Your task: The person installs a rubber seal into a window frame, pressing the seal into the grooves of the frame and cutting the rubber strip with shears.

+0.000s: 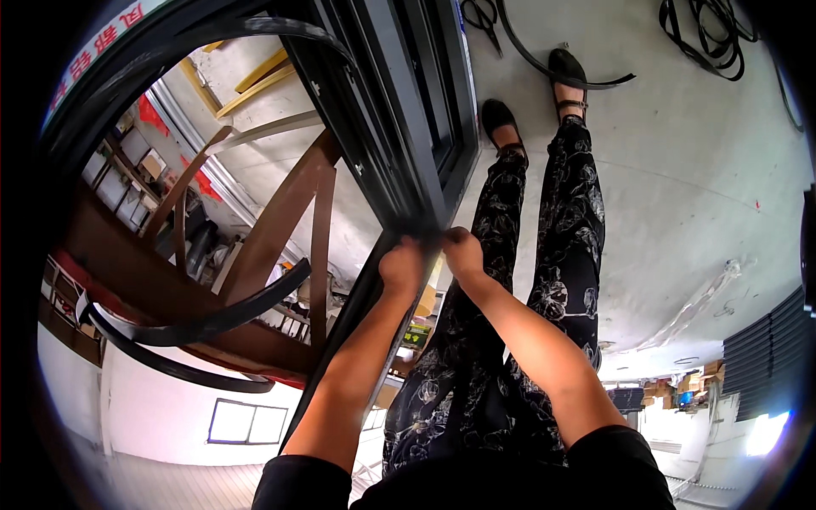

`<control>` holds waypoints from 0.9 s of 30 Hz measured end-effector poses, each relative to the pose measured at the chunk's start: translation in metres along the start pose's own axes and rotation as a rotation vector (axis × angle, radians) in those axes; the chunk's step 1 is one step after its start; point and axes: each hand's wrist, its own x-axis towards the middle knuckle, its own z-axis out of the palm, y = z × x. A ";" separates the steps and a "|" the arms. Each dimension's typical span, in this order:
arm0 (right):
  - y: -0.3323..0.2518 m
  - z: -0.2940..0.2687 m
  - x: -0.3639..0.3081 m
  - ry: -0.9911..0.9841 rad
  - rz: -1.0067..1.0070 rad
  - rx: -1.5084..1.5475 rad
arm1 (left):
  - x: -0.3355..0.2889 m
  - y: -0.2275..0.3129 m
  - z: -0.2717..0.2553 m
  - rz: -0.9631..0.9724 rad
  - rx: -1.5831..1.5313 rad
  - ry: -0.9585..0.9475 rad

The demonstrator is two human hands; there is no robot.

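A dark grey metal frame [421, 161] with long grooved profiles runs down the middle of the view. My left hand [401, 263] is curled closed against a corner of it. My right hand [463, 252] is also closed, fingertips pressed at the same corner's right side. Between the hands the spot is dark and blurred, so whatever the fingers grip there cannot be made out. Black flexible strips [229, 319] curve out at the left, beyond the frame.
Scissors [486, 25] lie on the grey floor by the frame. Near my shoes [500, 119] is a length of black strip [544, 72], and a loose black coil [714, 51] sits at the far right. A brown metal rack [276, 221] stands left of the frame.
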 end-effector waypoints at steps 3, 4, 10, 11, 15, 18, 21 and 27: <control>0.014 0.001 0.005 0.029 0.045 -0.062 | -0.002 -0.003 0.002 0.029 -0.025 -0.091; 0.014 0.000 0.007 0.044 0.059 -0.083 | -0.003 0.001 -0.002 0.015 -0.031 -0.157; 0.037 0.020 0.018 -0.039 0.187 -0.155 | -0.002 0.015 -0.034 -0.016 -0.115 -0.365; 0.040 0.024 0.018 -0.083 0.222 -0.228 | -0.003 0.015 -0.038 -0.023 -0.131 -0.361; 0.089 0.058 0.029 -0.031 0.359 -0.039 | 0.001 0.014 -0.035 -0.049 -0.158 -0.368; 0.088 0.065 0.034 -0.245 0.592 0.166 | 0.001 0.006 -0.024 -0.094 -0.145 -0.399; 0.067 0.060 0.026 -0.313 0.667 0.459 | -0.001 -0.002 -0.013 -0.128 -0.138 -0.424; 0.049 0.052 0.026 -0.256 0.722 0.515 | 0.001 0.009 -0.021 -0.144 -0.127 -0.449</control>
